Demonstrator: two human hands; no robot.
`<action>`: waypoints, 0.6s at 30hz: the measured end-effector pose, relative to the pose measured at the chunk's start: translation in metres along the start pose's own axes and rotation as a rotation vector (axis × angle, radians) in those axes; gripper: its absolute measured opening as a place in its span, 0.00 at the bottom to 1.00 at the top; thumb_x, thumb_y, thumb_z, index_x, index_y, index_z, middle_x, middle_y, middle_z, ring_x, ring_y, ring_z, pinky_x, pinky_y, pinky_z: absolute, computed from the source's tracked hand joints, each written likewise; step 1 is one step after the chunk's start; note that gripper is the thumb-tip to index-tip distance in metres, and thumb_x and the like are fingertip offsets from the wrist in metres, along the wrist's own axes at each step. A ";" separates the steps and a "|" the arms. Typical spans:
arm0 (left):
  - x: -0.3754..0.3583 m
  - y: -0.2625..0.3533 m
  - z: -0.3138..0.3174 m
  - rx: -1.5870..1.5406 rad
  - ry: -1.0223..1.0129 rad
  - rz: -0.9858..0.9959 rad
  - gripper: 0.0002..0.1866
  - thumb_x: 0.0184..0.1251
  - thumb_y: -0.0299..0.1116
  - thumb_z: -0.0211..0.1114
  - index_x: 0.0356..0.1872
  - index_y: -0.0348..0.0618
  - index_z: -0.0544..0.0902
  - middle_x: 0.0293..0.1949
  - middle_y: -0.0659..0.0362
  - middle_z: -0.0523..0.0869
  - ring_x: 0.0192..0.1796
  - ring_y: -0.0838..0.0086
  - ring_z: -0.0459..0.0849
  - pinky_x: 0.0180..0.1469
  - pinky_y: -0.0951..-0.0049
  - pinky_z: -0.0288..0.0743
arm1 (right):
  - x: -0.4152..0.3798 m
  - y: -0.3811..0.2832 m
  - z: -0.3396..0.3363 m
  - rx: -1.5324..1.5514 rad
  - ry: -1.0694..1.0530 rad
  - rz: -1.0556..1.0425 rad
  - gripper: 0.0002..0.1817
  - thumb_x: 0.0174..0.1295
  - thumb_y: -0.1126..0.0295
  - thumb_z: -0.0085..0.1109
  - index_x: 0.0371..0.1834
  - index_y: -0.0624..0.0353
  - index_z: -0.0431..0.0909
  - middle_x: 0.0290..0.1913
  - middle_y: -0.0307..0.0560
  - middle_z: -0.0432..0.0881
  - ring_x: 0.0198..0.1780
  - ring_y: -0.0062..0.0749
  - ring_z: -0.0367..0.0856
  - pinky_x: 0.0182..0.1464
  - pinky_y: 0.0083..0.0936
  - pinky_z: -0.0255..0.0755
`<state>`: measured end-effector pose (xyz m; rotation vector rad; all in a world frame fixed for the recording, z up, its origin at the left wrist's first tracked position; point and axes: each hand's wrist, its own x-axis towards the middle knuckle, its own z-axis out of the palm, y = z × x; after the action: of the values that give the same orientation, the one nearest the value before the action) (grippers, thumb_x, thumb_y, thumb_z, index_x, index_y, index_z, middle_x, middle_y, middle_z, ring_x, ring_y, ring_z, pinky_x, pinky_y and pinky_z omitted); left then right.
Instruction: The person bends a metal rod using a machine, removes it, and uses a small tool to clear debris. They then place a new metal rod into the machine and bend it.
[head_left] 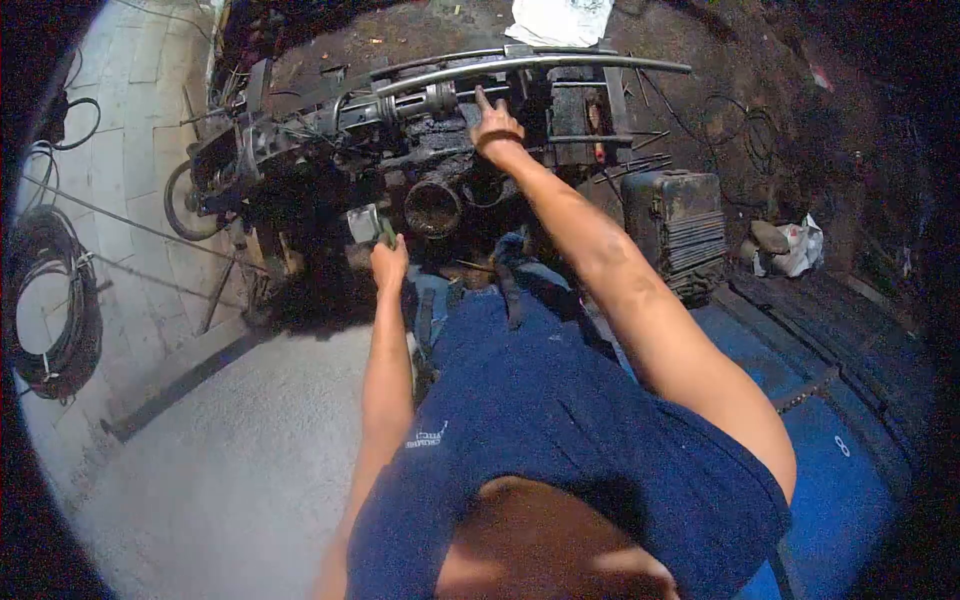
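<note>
My left hand (389, 264) is closed round the green handle of a tool with a flat, pale square blade (363, 224), much like a scraper. It is in front of a dark, greasy machine (350, 150), left of a round metal ring opening (433, 208). My right hand (497, 128) reaches over the machine with two fingers stretched apart, their tips close to a shaft (440, 98). Beyond those fingers a long bent metal pipe (540, 62) runs across the top. A dark band circles my right wrist.
A ribbed, grimy metal box (683, 225) stands to the right, near a crumpled white bag (797, 245). Coiled black hose (55, 330) lies on the tiled floor at left. Blue sheeting (830, 470) with dark rails is at lower right. White paper (560, 20) lies at the back.
</note>
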<state>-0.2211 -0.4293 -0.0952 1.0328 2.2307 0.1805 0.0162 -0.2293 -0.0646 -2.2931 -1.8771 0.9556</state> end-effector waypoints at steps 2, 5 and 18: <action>-0.002 0.000 0.000 -0.007 0.000 -0.039 0.23 0.59 0.46 0.58 0.43 0.33 0.78 0.36 0.37 0.80 0.43 0.44 0.78 0.45 0.54 0.71 | 0.004 0.000 0.003 0.008 0.007 -0.004 0.42 0.50 0.62 0.56 0.69 0.27 0.45 0.61 0.52 0.64 0.55 0.53 0.72 0.53 0.48 0.69; -0.007 0.004 -0.002 -0.011 0.085 0.068 0.22 0.59 0.46 0.58 0.43 0.35 0.78 0.36 0.38 0.81 0.43 0.45 0.78 0.45 0.54 0.71 | 0.000 0.001 0.000 -0.004 0.042 -0.022 0.39 0.52 0.62 0.54 0.68 0.28 0.48 0.57 0.53 0.67 0.52 0.53 0.74 0.51 0.47 0.69; -0.002 0.011 -0.005 0.048 0.080 0.070 0.21 0.58 0.46 0.59 0.35 0.32 0.80 0.34 0.39 0.81 0.42 0.44 0.79 0.44 0.53 0.71 | -0.032 0.031 0.006 -0.028 -0.007 -0.209 0.29 0.54 0.63 0.50 0.62 0.55 0.63 0.53 0.63 0.68 0.51 0.59 0.73 0.51 0.46 0.70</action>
<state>-0.2161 -0.4227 -0.0864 1.1484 2.2822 0.2029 0.0379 -0.2686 -0.0680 -2.0563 -2.0935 0.9165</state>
